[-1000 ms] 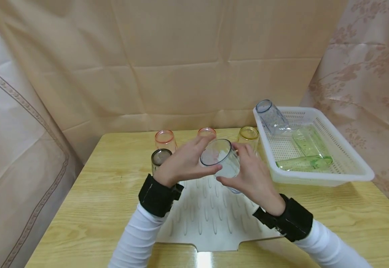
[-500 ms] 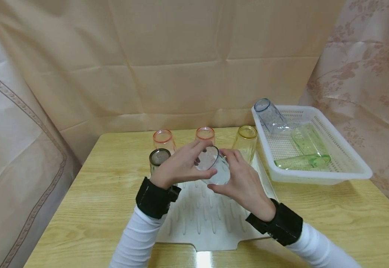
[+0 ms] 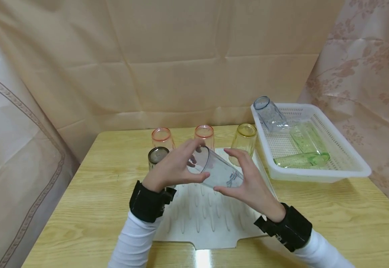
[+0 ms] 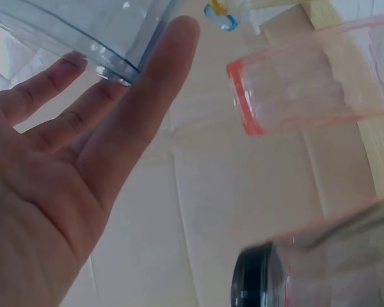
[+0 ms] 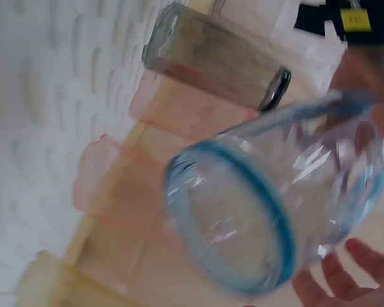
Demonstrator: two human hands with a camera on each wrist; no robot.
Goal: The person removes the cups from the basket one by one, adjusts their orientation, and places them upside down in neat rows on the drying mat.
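A clear tumbler with a bluish rim (image 3: pixel 218 170) is held tilted on its side above the white ribbed mat (image 3: pixel 207 219). My left hand (image 3: pixel 189 163) pinches its left end between thumb and fingers. My right hand (image 3: pixel 238 175) cups the lower right end, thumb underneath. In the left wrist view the tumbler (image 4: pixel 102 32) rests against the tips of my left hand (image 4: pixel 64 192). The right wrist view looks into the tumbler's ringed end (image 5: pixel 243 224), with my fingertips (image 5: pixel 345 281) beneath it.
Two pink glasses (image 3: pixel 162 138) (image 3: pixel 204 134), a yellow glass (image 3: pixel 244 140) and a dark-rimmed glass (image 3: pixel 157 155) stand upside down along the mat's far edge. A white basket (image 3: pixel 315 175) at the right holds a bluish glass (image 3: pixel 269 113) and green glasses (image 3: pixel 301 160). All stand on a wooden table (image 3: pixel 80 208).
Both hands have tipped the clear tumbler from facing me with its round end to lying nearly sideways, and brought it slightly left and lower over the mat.
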